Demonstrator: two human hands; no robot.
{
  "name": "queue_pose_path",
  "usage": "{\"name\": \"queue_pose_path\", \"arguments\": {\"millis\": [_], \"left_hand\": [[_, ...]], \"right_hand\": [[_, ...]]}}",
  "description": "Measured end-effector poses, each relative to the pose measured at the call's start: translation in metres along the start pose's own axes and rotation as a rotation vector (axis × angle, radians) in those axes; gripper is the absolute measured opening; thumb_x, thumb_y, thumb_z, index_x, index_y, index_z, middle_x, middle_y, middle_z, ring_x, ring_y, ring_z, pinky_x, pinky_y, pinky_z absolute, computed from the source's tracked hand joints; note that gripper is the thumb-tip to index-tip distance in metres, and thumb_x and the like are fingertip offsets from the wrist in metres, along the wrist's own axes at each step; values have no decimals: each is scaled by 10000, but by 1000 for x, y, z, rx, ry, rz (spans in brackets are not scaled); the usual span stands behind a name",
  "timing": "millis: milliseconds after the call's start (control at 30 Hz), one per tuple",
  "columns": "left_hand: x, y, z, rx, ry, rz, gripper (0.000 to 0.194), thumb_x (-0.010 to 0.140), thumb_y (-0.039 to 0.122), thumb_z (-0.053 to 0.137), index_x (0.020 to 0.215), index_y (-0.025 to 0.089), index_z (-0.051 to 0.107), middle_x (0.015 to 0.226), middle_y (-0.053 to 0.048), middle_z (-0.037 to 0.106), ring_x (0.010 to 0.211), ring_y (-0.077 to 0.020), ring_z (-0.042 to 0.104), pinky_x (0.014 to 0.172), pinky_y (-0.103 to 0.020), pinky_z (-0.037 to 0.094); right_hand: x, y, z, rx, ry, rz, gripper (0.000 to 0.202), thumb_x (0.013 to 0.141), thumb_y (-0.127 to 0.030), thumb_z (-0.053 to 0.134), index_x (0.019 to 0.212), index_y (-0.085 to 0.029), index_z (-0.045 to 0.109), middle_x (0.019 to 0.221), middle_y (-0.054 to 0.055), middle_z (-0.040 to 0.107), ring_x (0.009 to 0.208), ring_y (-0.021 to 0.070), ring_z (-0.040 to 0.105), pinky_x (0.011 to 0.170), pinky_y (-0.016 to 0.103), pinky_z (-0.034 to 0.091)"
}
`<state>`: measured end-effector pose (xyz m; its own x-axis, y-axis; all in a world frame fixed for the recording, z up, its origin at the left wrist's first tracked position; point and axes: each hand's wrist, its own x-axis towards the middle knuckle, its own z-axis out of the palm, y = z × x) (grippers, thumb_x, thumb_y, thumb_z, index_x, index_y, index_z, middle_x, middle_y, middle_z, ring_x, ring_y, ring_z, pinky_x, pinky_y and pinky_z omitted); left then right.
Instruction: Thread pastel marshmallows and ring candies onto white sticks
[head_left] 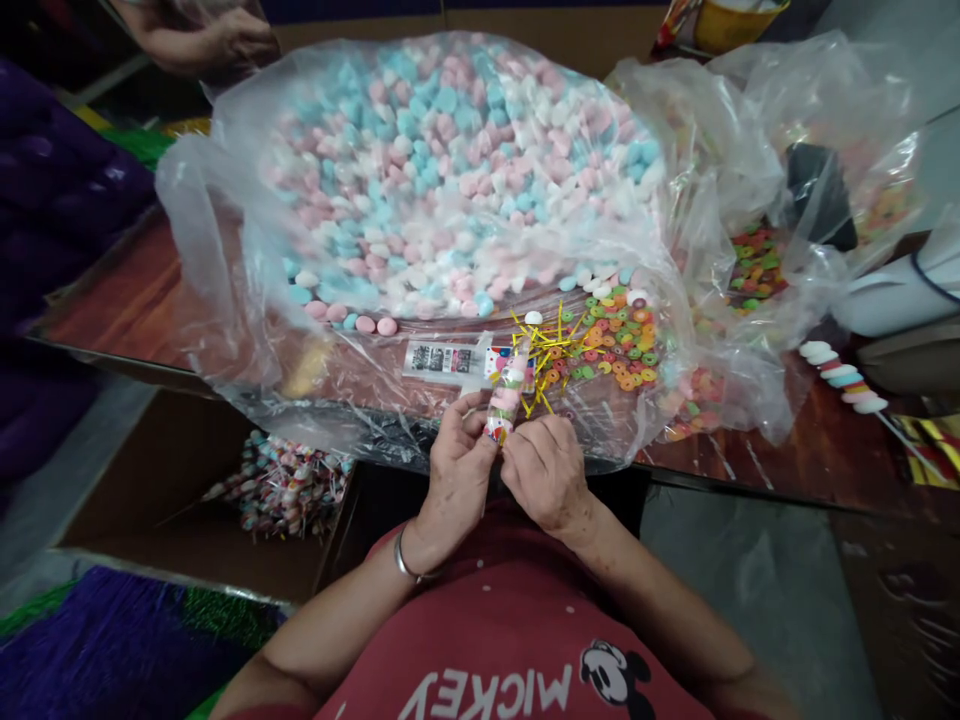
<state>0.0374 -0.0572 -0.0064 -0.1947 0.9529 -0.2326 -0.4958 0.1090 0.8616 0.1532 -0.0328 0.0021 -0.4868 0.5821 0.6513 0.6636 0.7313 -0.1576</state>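
My left hand (459, 465) is closed around the lower part of a wrapped candy skewer (508, 390), a row of pink, white and green sweets in a clear printed sleeve. It points up and away from me. My right hand (549, 468) is closed at the sleeve's lower end, its fingertips pinched there; whether they also hold a tie is hidden. Just beyond my hands lie flat printed sleeves (442, 360) and a scatter of gold twist ties (553, 345). Ring-shaped gummies (626, 340) are heaped to the right of the ties.
A big clear bag of pastel marshmallows (450, 170) covers the table's middle. More plastic bags (705, 150) with gummies stand right, near another candy skewer (841, 376). A cardboard box (150, 500) at lower left contains many finished skewers. Another person's hand (244, 42) shows at top left.
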Motion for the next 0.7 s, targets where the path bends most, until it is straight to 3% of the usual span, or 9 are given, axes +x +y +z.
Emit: {"name": "queue_pose_path", "arguments": {"millis": [167, 267, 367, 500, 600, 700], "left_hand": [[-3, 23, 6, -215, -30, -145, 506, 602, 55, 645, 1087, 190, 592, 976, -37, 698, 807, -129, 629, 710, -212, 483], [1, 43, 9, -276, -71, -243, 321, 616, 126, 685, 935, 145, 651, 859, -44, 709, 717, -144, 641, 663, -234, 495], [9, 53, 14, -268, -24, -231, 199, 624, 169, 757, 792, 143, 653, 679, -3, 673, 609, -126, 630, 621, -231, 502], [23, 51, 20, -288, 120, -159, 275, 600, 216, 817, 739, 148, 590, 669, 7, 657, 698, -177, 694, 698, -297, 561], [34, 50, 19, -292, 206, -78, 344, 590, 258, 845, 741, 153, 555, 672, 37, 626, 710, -183, 707, 715, -334, 587], [41, 51, 18, -291, 236, -1, 399, 558, 252, 871, 786, 159, 557, 701, 55, 620, 659, -147, 692, 677, -304, 588]], "right_hand": [[1, 6, -6, 183, -21, 34, 168, 863, -88, 438, 767, -183, 537, 726, 58, 568, 734, 191, 450, 683, 333, 403], [10, 11, -11, 454, -87, -37, 166, 876, -101, 421, 775, -200, 509, 724, 29, 555, 719, 166, 458, 708, 323, 425], [17, 11, -13, 630, -134, -68, 165, 900, -128, 413, 780, -206, 496, 733, 15, 554, 726, 152, 474, 736, 316, 441], [15, 5, -21, 606, -69, 207, 107, 936, -212, 435, 856, -192, 504, 796, 30, 555, 755, 142, 518, 696, 270, 450], [6, -4, -30, 515, -260, 345, 167, 927, -336, 487, 844, -191, 498, 728, -2, 542, 633, 120, 501, 591, 238, 405], [-3, -12, -30, 344, -391, 310, 211, 942, -278, 450, 753, -194, 492, 652, -10, 551, 583, 118, 497, 564, 241, 358]]}}
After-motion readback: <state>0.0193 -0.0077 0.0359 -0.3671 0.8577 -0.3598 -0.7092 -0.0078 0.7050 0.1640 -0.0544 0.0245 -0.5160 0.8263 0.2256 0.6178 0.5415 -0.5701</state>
